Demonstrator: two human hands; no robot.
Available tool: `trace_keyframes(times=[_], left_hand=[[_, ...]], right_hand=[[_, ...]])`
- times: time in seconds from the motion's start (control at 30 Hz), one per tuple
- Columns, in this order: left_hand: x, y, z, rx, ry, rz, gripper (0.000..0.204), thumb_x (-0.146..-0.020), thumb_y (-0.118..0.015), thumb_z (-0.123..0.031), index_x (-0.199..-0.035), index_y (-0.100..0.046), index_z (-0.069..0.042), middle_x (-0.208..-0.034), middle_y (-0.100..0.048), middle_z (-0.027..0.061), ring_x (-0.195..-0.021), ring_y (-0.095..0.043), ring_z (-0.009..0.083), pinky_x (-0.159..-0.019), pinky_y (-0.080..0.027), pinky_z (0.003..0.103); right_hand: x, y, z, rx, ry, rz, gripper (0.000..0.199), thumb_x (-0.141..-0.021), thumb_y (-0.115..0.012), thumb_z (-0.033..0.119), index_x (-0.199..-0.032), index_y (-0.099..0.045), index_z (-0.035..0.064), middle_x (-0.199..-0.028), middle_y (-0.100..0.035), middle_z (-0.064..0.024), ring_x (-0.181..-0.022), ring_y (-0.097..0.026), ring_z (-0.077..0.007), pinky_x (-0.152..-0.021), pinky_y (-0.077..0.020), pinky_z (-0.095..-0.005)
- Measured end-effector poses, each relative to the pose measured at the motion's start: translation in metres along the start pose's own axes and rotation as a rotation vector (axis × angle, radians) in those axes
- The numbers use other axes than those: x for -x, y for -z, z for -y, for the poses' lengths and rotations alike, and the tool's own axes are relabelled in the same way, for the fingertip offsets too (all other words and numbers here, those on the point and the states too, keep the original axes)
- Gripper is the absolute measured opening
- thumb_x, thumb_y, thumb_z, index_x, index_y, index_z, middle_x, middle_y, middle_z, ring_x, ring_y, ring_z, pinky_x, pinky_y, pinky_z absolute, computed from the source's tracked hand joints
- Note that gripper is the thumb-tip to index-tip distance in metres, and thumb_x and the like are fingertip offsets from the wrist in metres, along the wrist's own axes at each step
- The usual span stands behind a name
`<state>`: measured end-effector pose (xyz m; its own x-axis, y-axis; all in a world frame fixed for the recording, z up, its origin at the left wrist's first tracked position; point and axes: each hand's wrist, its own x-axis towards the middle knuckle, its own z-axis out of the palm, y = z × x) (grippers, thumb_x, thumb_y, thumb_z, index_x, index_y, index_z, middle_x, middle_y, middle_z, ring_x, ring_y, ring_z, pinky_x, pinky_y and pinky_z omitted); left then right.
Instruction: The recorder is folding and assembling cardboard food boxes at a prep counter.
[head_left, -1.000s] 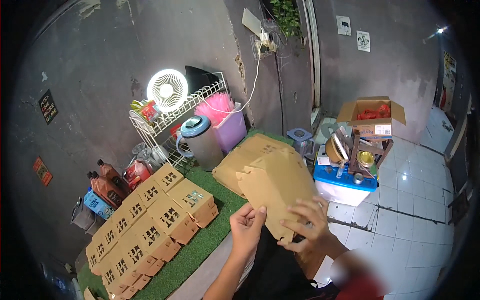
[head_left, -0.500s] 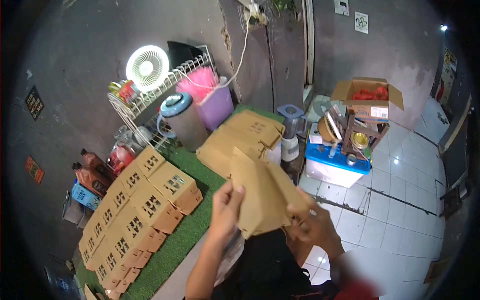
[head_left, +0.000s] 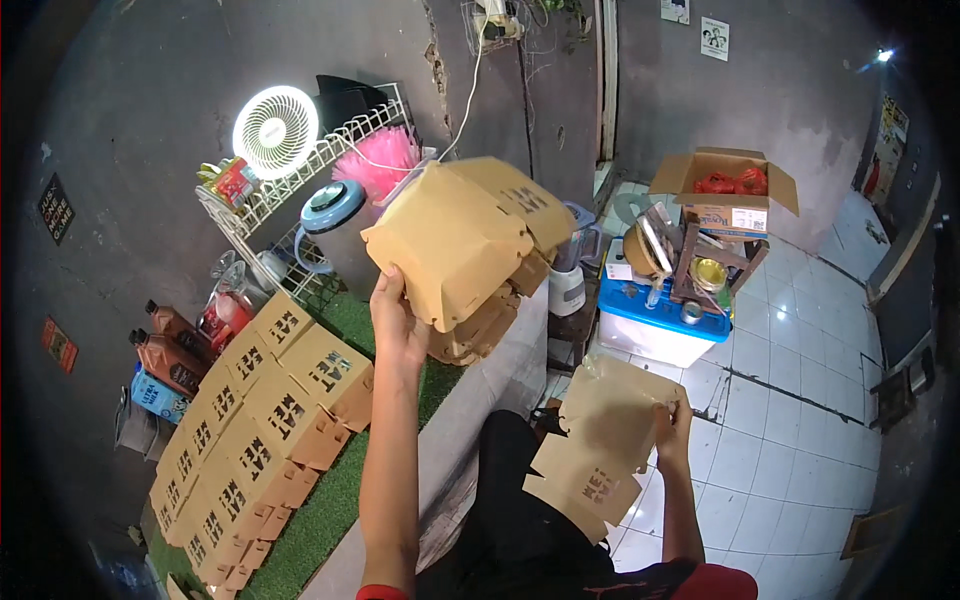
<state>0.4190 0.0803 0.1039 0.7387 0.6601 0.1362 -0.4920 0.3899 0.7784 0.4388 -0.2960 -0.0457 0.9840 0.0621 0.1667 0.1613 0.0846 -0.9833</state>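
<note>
My left hand [head_left: 396,315] is closed on the near edge of unfolded brown cardboard food boxes [head_left: 450,235], tilted up over the table. More cardboard layers [head_left: 478,335] show beneath them; how many sheets the hand grips is hard to tell. Lower and to the right, my right hand [head_left: 673,425] pinches the side of a single unfolded cardboard box [head_left: 605,435], spread out with its printed flap toward me. Folded, printed cardboard boxes [head_left: 245,440] stand stacked in rows on the green turf mat [head_left: 345,470] at left.
Behind the raised cardboard are a jug with a blue lid [head_left: 340,225] and a white wire rack [head_left: 300,165] bearing a lit round fan [head_left: 275,132]. A blender [head_left: 567,285] stands to their right. On the tiled floor sits a blue-lidded bin [head_left: 660,330], with an open carton [head_left: 735,195] behind.
My hands have moved apart. The right has drawn one unfolded box down and right, opened out flat; the left has moved up and left to the other unfolded boxes, which are now tilted up.
</note>
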Motion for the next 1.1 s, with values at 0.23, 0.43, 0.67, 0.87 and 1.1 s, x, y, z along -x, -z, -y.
trace_keyframes(times=[0.23, 0.43, 0.67, 0.87, 1.1], left_hand=[[-0.021, 0.049, 0.047, -0.419, -0.168, -0.359, 0.034, -0.096, -0.054, -0.003, -0.129, -0.049, 0.001, -0.107, -0.061, 0.0109, -0.096, -0.061, 0.0176, -0.079, -0.052, 0.030], [-0.012, 0.045, 0.055, -0.928, -0.568, -0.565, 0.055, -0.086, -0.054, 0.005, -0.138, -0.038, -0.001, -0.123, -0.054, 0.0202, -0.115, -0.056, 0.0291, -0.097, -0.047, 0.041], [0.049, -0.016, 0.023, -1.137, -0.934, -0.078, 0.037, -0.082, -0.059, 0.002, -0.118, -0.059, 0.000, -0.131, -0.054, 0.0234, -0.123, -0.052, 0.0414, -0.104, -0.040, 0.046], [0.181, -0.005, 0.028, -0.941, -0.243, 0.690, 0.063, -0.077, -0.080, -0.017, -0.131, -0.054, 0.001, -0.130, -0.060, 0.0202, -0.125, -0.056, 0.0364, -0.105, -0.044, 0.042], [0.213, 0.016, 0.030, -0.885, -0.204, 0.577, 0.072, -0.077, -0.077, -0.011, -0.140, -0.045, 0.002, -0.136, -0.054, 0.0238, -0.125, -0.054, 0.0401, -0.107, -0.041, 0.042]], right_hand=[[-0.011, -0.009, -0.026, -0.020, -0.021, 0.099, 0.025, -0.096, -0.053, 0.007, -0.120, -0.053, 0.0005, -0.102, -0.064, -0.0057, -0.095, -0.059, -0.0111, -0.082, -0.0474, -0.0270], [0.003, -0.021, -0.035, -0.041, -0.116, 0.007, 0.026, -0.095, -0.053, 0.005, -0.120, -0.055, 0.0012, -0.103, -0.063, -0.0058, -0.095, -0.059, -0.0114, -0.082, -0.0474, -0.0273], [0.023, -0.022, -0.011, -0.132, -0.055, 0.068, 0.034, -0.095, -0.053, 0.005, -0.129, -0.052, 0.0018, -0.107, -0.061, -0.0051, -0.096, -0.058, -0.0118, -0.083, -0.0478, -0.0285], [0.034, -0.080, 0.034, -0.202, 0.104, 0.143, 0.040, -0.098, -0.054, 0.008, -0.138, -0.047, 0.0053, -0.117, -0.058, -0.0074, -0.101, -0.058, -0.0120, -0.085, -0.0473, -0.0258], [0.061, -0.116, 0.078, -0.571, -0.057, 0.698, 0.076, -0.102, -0.051, 0.038, -0.152, -0.018, -0.0094, -0.139, -0.049, -0.0136, -0.126, -0.047, -0.0180, -0.105, -0.0378, -0.0308]])
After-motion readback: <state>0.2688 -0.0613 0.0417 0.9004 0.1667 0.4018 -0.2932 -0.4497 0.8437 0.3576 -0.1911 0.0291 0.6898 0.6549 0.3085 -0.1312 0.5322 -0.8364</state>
